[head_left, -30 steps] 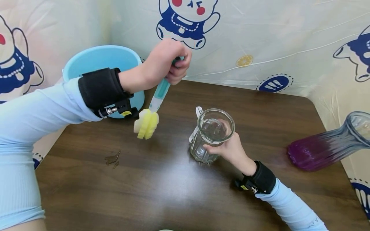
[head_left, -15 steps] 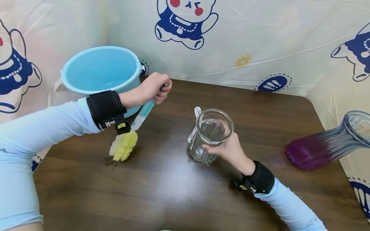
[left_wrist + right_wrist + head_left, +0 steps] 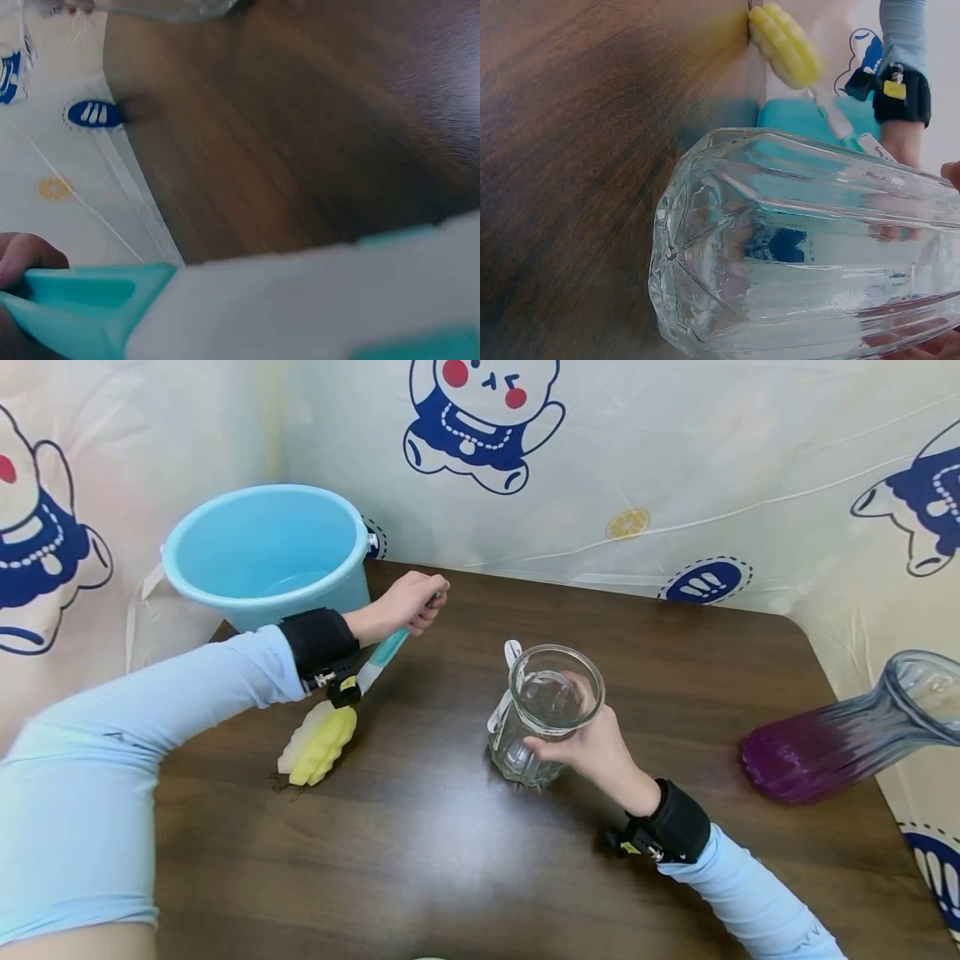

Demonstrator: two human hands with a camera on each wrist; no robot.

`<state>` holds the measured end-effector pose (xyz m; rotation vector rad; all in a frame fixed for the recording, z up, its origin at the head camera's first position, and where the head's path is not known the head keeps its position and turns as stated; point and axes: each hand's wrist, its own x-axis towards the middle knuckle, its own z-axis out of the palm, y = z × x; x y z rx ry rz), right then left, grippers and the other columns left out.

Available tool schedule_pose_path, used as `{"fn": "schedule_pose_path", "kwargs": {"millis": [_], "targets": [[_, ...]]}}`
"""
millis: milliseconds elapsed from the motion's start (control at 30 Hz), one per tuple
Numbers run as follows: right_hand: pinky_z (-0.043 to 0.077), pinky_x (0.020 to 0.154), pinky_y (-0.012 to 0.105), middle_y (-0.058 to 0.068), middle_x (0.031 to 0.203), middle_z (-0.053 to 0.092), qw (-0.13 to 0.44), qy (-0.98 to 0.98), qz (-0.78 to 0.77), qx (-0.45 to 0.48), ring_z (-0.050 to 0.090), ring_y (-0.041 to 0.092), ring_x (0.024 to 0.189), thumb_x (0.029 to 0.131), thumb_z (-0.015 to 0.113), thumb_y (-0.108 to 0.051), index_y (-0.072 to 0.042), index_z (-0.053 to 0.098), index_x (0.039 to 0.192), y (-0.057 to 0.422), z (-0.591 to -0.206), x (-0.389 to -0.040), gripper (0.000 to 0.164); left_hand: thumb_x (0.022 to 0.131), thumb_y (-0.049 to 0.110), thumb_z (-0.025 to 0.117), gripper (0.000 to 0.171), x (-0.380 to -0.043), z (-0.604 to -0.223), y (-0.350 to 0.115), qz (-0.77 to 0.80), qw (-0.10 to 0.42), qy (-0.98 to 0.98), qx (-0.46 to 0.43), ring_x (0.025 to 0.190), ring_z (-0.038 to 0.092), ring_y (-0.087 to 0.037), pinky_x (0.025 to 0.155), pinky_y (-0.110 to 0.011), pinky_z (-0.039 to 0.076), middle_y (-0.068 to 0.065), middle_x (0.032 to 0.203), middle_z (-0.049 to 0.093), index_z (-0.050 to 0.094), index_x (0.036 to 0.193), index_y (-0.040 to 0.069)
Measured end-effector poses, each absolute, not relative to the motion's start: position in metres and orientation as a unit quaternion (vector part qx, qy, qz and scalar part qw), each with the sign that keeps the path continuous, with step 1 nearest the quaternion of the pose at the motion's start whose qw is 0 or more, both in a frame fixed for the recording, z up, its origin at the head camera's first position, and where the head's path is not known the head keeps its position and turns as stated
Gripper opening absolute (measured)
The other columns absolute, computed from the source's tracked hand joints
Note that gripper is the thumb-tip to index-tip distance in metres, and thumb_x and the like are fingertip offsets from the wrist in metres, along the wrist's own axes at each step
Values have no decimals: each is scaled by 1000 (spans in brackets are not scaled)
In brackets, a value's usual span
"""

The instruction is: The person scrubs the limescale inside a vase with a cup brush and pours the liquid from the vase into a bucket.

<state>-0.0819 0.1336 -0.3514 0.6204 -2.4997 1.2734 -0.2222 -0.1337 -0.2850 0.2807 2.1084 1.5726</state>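
My left hand (image 3: 405, 604) grips the teal-and-white handle of a bottle brush (image 3: 388, 649). Its yellow-and-white sponge head (image 3: 322, 747) points down to the left, low at the tabletop over a small dark mark. In the left wrist view the brush handle (image 3: 90, 307) crosses the lower part, fingers at its end. My right hand (image 3: 592, 752) holds a clear glass jar (image 3: 517, 758) round its side, thumb toward me. The jar stands upright with its wide mouth up; a white ribbon (image 3: 501, 710) hangs on its left. In the right wrist view the ribbed glass shows no contents.
A light blue bucket (image 3: 262, 606) stands at the back left, behind my left forearm. On the right, a glass vase (image 3: 802, 756) with purple liquid stands near the edge of the brown table (image 3: 480, 868). Printed sheeting (image 3: 525, 535) encloses the back and sides.
My left hand has come down and to the left with the brush, its sponge dropping from mid-air to the tabletop. The right hand and jar have kept their place.
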Motion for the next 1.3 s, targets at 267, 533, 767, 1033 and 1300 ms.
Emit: {"fn": "schedule_pose_path", "kwargs": {"millis": [267,533,767,1033,1300], "targets": [[47,80,41,17,106,60,137,-860,439,220,59,29,94,53,85,-19,4,44,120,133,-352,-82,82,96,25,36,35,-246,-321,-121,539,288,791,42,41,27,-10,42,-23,23,3,51,29,41,68,5],[47,80,40,16,106,60,133,-863,438,215,59,25,95,53,85,-20,5,43,120,134,-352,-82,83,98,16,34,34,-262,-342,-124,464,331,817,93,48,36,-16,51,-28,35,-4,56,36,45,70,1],[47,80,41,17,106,61,136,-863,434,218,60,27,94,53,85,-21,5,43,120,134,-352,-83,83,86,4,46,24,-309,-413,-133,370,319,863,126,51,44,-18,52,-28,41,-7,60,45,49,63,2],[47,79,42,18,105,61,133,-863,437,216,60,30,94,53,85,-21,5,43,120,134,-351,-83,83,90,4,48,17,-275,-369,-118,170,264,941,123,68,40,-23,62,-27,33,-9,75,39,42,74,3],[47,79,43,18,106,61,123,-864,442,209,59,30,95,54,85,-20,4,43,121,135,-352,-83,83,86,10,60,18,-271,-371,-116,124,223,956,148,65,37,-20,60,-26,30,-4,68,33,47,75,3]]}}
